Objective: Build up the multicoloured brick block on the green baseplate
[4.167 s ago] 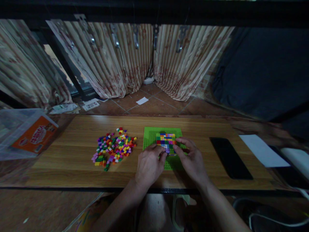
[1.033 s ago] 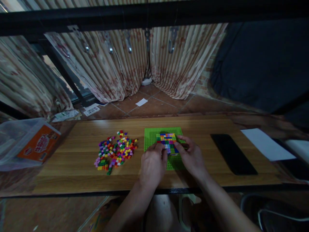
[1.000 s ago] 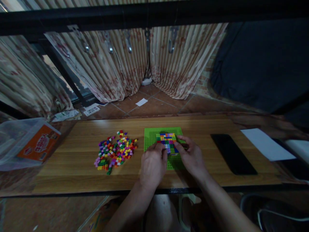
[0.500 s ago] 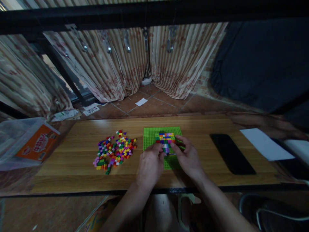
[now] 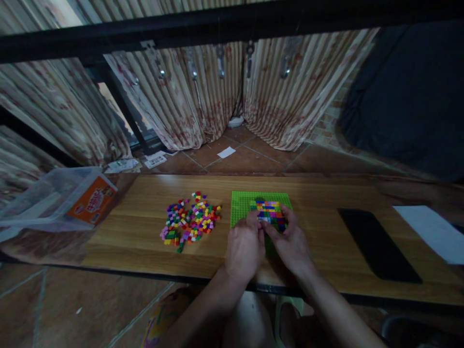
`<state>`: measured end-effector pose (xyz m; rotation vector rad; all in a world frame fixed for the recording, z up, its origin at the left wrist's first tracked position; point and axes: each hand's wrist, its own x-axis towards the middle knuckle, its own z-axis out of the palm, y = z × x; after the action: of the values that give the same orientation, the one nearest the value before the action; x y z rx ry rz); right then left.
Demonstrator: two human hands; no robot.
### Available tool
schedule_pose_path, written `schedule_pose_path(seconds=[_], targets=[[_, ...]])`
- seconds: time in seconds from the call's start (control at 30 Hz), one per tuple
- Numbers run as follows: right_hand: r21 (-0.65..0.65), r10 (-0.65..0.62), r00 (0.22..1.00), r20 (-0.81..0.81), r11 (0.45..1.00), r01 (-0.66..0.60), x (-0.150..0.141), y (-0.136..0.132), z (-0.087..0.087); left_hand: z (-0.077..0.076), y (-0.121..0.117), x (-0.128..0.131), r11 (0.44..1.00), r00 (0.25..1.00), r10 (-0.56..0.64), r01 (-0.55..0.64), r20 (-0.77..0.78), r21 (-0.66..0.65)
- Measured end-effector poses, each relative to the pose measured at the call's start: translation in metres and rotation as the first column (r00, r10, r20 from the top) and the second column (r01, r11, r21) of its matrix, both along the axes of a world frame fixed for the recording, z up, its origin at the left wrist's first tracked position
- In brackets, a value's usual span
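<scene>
A block of small coloured toy bricks [image 5: 270, 208] sits over the green studded baseplate [image 5: 240, 199] in the middle of the table. My left hand [image 5: 244, 245] is curled at the block's left and near side, its fingertips touching the bricks. On the other side, my right hand [image 5: 293, 240] grips the block's right edge, with its thumb across the near side. The two hands almost meet there. Fingers hide the block's near edge, so any single brick between them cannot be made out.
Loose coloured bricks [image 5: 191, 220] lie in a pile left of the baseplate. A clear plastic tub with an orange label [image 5: 92, 200] stands at the far left. A black phone-like slab [image 5: 379, 246] and a white sheet [image 5: 431, 232] lie on the wooden table [image 5: 145, 193] at right.
The camera view has turned, shifting the table to the right in the picture. My fingertips have drawn closer together at the block's near edge, and the right thumb now reaches further left.
</scene>
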<state>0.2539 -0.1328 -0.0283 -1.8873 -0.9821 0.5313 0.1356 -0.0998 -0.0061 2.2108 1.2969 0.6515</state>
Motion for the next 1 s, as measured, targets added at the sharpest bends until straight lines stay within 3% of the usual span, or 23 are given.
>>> schedule_pose_path(seconds=[0.3, 0.7, 0.77, 0.87, 0.93, 1.0], targets=[[-0.021, -0.024, 1.0, -0.013, 0.999, 0.024, -0.001, 0.003, -0.001, -0.005, -0.005, 0.003, 0.998, 0.998, -0.011, 0.015, -0.068, 0.065], [-0.067, 0.013, 1.0, -0.029, 0.998, -0.015, 0.012, -0.003, -0.007, 0.004, -0.001, -0.01, 0.99, 0.994, -0.105, 0.106, -0.016, 0.097], [-0.062, -0.004, 0.998, -0.056, 0.998, 0.001, 0.014, -0.004, -0.007, 0.006, 0.012, -0.025, 0.996, 0.999, -0.027, 0.025, 0.02, 0.087], [-0.07, -0.04, 0.996, -0.079, 0.997, 0.034, 0.018, -0.004, -0.005, 0.012, 0.043, -0.06, 0.979, 0.982, 0.19, -0.19, 0.008, 0.079], [-0.076, -0.041, 0.997, -0.063, 0.996, 0.036, 0.019, -0.004, -0.004, 0.016, 0.064, -0.087, 0.931, 0.923, 0.361, -0.346, -0.134, 0.118], [-0.074, -0.023, 0.999, -0.042, 0.997, 0.02, 0.019, -0.004, -0.004, 0.019, 0.079, -0.109, 0.904, 0.856, 0.427, -0.407, -0.292, 0.132]])
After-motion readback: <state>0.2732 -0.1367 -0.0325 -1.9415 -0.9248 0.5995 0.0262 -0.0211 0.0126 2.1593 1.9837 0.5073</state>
